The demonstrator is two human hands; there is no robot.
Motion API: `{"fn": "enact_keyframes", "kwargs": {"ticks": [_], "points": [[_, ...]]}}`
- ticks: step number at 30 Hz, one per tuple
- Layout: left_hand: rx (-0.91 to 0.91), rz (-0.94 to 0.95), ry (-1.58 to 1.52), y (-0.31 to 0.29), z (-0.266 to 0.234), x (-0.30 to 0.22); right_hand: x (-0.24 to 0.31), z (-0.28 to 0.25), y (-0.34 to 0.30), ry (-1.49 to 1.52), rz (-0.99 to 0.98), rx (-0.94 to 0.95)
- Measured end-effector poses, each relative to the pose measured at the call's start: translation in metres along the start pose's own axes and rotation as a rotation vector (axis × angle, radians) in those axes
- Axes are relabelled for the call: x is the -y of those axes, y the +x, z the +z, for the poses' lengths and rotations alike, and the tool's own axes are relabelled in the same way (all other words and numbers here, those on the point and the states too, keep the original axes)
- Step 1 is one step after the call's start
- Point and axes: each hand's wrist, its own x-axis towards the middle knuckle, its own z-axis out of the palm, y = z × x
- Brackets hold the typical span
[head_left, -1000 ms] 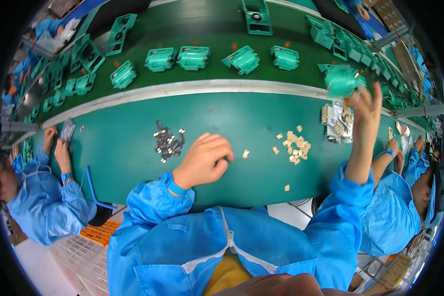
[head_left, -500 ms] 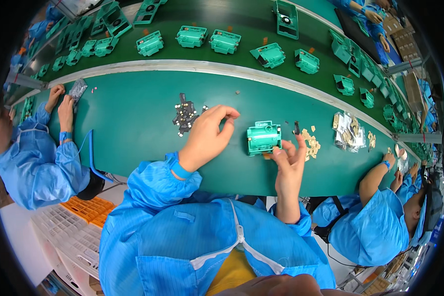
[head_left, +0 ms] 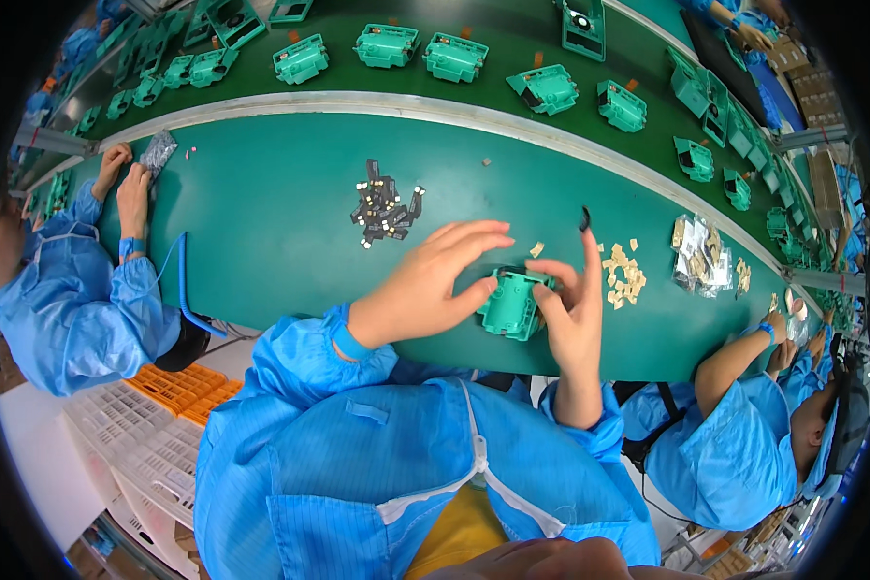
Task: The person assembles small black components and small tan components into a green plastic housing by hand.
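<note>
Head view; teal-green boxy plastic housing (head_left: pixel 510 311) at 3 o'clock from centre; bare right hand (head_left: pixel 574 333) at its 4 o'clock, seems to pinch side; bare left hand (head_left: pixel 427 280) at its 9, fingers loose, thumb against edge; guessing light, stiff, slick; I'd grab opposite sides.

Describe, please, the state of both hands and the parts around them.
Green plastic housing, between both hands; whether gripped, unclear
Left hand, fingers spread, thumb at the housing
Right hand, thumb at the housing, another finger raised
Small black piece, at the raised finger's tip
Black parts, loosely heaped
Tan pieces, loosely scattered
Clear plastic bag, open or sealed unclear
Farther green housings, lined up
</note>
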Motion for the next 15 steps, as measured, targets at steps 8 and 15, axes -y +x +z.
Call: {"fn": "enact_keyframes", "kwargs": {"ticks": [8,15], "points": [[0.168,-0.035,0.105,-0.004,0.000,-0.011,0.009,-0.008,0.015,0.057,-0.369,-0.260],[0.184,-0.170,0.235,-0.006,0.005,-0.024,-0.004,-0.014,-0.019,0.324,-0.085,-0.088]]}}
